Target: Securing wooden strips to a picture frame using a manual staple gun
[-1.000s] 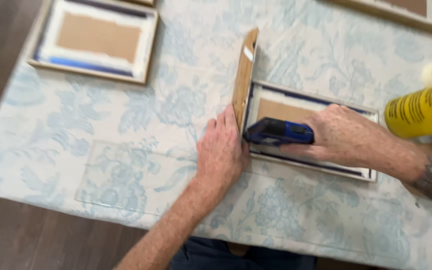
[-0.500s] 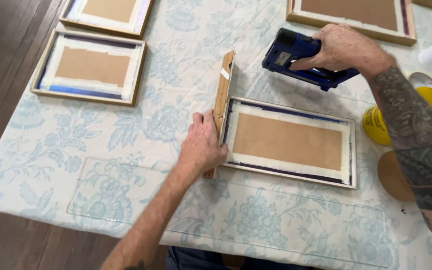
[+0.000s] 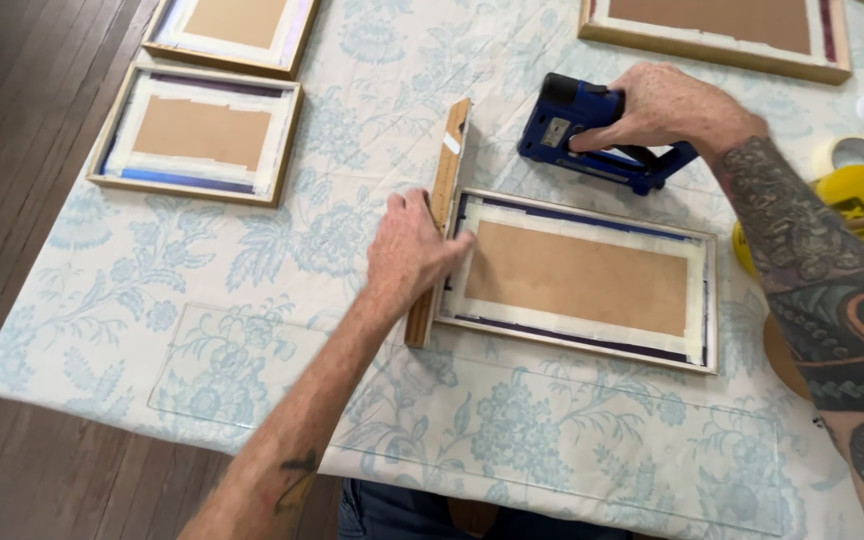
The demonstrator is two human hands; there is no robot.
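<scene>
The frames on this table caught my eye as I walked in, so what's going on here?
A person is working on picture frames laid face down on a floral tablecloth. The left hand presses a wooden strip against the short side of the nearest frame. The right hand grips a blue staple gun resting on the cloth just beyond that frame. More frames lie about.

Bare, sleeveless arms; dark tattoos cover the right forearm (image 3: 822, 290).
</scene>
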